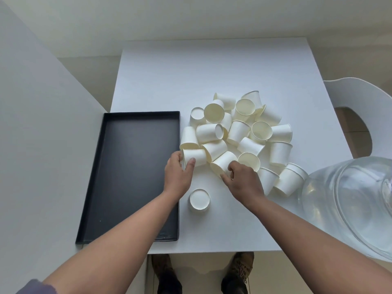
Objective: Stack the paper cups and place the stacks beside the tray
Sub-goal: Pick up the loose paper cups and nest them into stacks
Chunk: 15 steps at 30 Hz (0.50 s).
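Note:
A heap of several white paper cups (239,128) lies on the white table (212,71), right of a black tray (131,170). Most cups lie on their sides or upside down. My left hand (178,172) grips one cup lying on its side (195,157) at the heap's near left edge, close to the tray's right rim. My right hand (241,179) holds another tipped cup (223,163) at the heap's near edge. One cup (199,199) stands upside down alone between my forearms, just right of the tray.
A large clear water jug (350,204) lies at the table's right edge, close to my right forearm. A white chair (364,96) stands to the right of the table. A white wall panel runs along the left, against the tray.

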Available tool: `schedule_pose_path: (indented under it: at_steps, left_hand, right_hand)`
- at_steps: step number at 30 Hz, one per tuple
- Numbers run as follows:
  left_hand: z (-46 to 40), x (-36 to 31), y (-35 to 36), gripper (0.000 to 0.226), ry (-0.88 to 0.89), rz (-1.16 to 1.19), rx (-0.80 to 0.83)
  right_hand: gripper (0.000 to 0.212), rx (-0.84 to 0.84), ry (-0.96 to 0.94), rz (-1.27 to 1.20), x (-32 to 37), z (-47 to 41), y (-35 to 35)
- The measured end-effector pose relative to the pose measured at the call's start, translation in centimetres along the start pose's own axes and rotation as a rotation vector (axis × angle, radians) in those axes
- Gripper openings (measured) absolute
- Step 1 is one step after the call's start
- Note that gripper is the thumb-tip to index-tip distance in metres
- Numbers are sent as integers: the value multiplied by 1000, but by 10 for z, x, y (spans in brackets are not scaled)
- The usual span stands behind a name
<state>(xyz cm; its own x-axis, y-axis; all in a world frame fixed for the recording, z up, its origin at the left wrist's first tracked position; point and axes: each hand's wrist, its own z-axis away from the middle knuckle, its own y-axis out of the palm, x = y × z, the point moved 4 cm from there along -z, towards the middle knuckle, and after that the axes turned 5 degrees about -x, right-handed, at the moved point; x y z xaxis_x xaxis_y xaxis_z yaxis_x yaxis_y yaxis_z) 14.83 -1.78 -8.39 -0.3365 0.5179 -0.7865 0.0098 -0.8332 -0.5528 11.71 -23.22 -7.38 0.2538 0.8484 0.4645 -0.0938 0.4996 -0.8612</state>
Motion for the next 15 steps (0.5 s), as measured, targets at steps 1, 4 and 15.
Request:
schedule_pose_path:
  at_steps: [1, 4, 15]
  left_hand:
    - [-5, 0, 3, 34, -48, 7, 7]
    - [-12, 1, 8, 16, -150, 32, -3]
    - [28, -14, -14, 16, -102, 268, -78]
  right_hand:
    - [20, 0, -6, 27, 1, -3, 2]
    - [19, -9, -13, 85, 6, -9, 6]
    - [19, -114, 196, -233, 6, 26, -11]
